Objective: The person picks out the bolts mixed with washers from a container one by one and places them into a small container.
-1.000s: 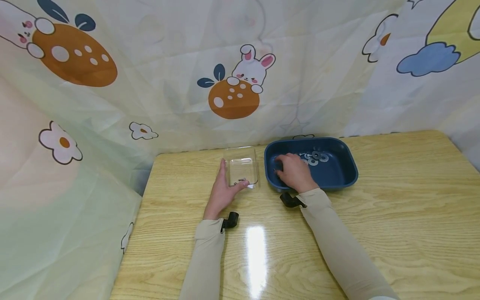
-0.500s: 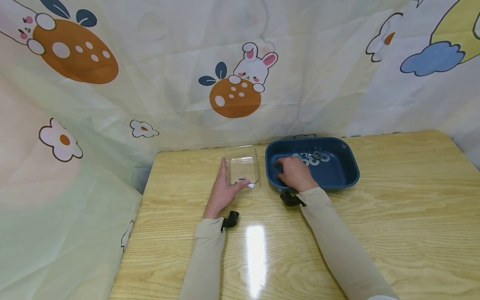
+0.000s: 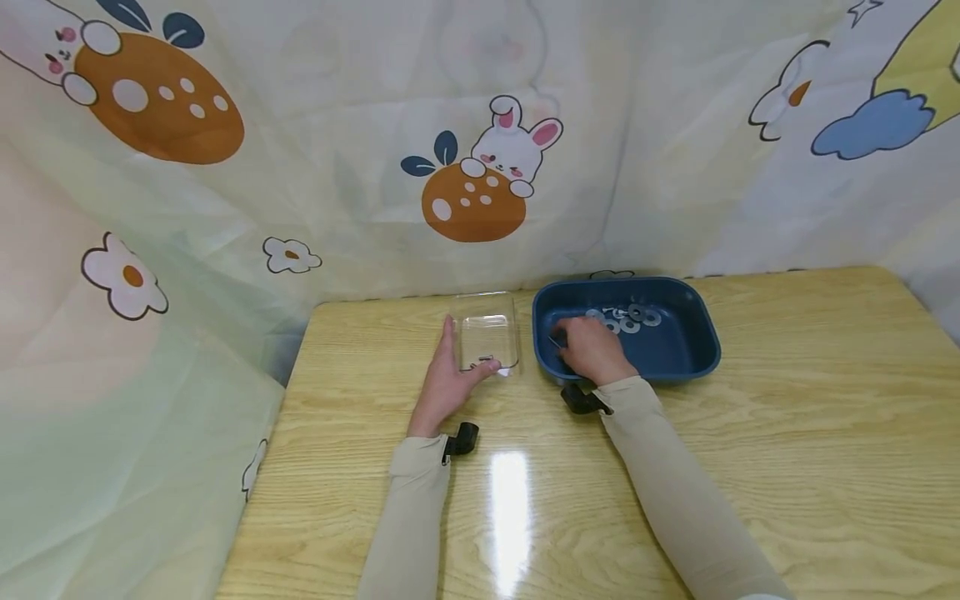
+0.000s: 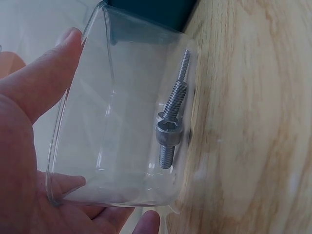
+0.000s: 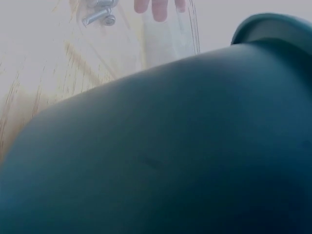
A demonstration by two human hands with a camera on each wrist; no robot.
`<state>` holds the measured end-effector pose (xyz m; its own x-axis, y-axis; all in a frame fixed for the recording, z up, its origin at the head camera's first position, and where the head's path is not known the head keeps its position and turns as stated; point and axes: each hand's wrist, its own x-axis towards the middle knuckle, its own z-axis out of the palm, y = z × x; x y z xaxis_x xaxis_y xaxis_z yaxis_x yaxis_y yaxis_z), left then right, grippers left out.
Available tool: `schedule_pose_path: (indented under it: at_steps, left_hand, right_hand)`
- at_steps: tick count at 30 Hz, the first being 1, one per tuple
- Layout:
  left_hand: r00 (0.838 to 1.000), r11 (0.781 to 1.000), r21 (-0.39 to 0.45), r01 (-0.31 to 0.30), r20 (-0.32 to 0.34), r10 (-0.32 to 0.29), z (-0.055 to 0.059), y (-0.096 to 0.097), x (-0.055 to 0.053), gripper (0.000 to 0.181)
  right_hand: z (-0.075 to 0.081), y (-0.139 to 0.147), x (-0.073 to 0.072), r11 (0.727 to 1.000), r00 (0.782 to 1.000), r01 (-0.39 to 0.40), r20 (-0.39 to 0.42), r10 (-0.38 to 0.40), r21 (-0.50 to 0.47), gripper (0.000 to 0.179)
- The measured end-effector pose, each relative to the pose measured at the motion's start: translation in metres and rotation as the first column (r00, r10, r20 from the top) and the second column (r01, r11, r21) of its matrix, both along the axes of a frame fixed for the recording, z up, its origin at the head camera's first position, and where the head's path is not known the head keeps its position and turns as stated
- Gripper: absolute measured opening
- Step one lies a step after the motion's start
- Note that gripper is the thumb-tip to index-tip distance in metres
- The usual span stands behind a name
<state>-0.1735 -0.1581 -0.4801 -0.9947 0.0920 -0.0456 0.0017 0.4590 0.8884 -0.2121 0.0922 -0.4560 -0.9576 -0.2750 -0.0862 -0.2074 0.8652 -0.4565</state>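
Note:
My left hand [image 3: 442,385] grips a clear plastic box [image 3: 484,335], its thumb at the near right corner and its fingers along the left side. Inside the box, in the left wrist view, socket head screws [image 4: 170,112] of different thickness lie along one side. My right hand [image 3: 594,346] reaches into the left part of a dark blue bin [image 3: 686,360], fingers curled down. A thin silvery screw [image 3: 556,341] shows at its thumb and fingertips. Several flat grey washers [image 3: 630,319] lie on the bin's floor beyond that hand. The right wrist view is mostly filled by the bin's wall [image 5: 161,131].
Box and bin stand side by side at the far end of a wooden table [image 3: 810,417], a narrow gap between them. Close behind hangs a printed cloth [image 3: 345,167], which also runs along the left. Each wrist wears a black camera mount [image 3: 461,438].
The right hand's fingers have shifted slightly inside the bin, and the silvery screw at their tips shows more clearly. The left hand stays on the box. The head view has tilted a little.

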Motion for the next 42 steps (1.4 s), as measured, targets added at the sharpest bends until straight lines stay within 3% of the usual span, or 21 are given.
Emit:
schedule_pose_path:
  at_steps: [16,24,42]
  left_hand:
    - [1.000,1.000,-0.010,0.007,0.012,-0.007,-0.0014,0.0026,-0.0016,0.118]
    - [1.000,1.000,-0.025,-0.001,0.009,0.001,-0.0023,0.0010,-0.0015,0.117]
    - [1.000,1.000,-0.011,-0.003,0.012,0.004,-0.0010,-0.0007,-0.0013,0.118]
  right_hand:
    - [0.0005,0.0032,0.0026,1.000,0.999,0.019,-0.030,-0.019,0.018,0.025]
    - [0.0033,0.0010,0.0056,0.999,0.993,0.041,-0.108,-0.042,-0.009,0.022]
    - [0.0089,-0.0048,0.0081,0.989,0.957,0.088,-0.265,-0.118,-0.122,0.020]
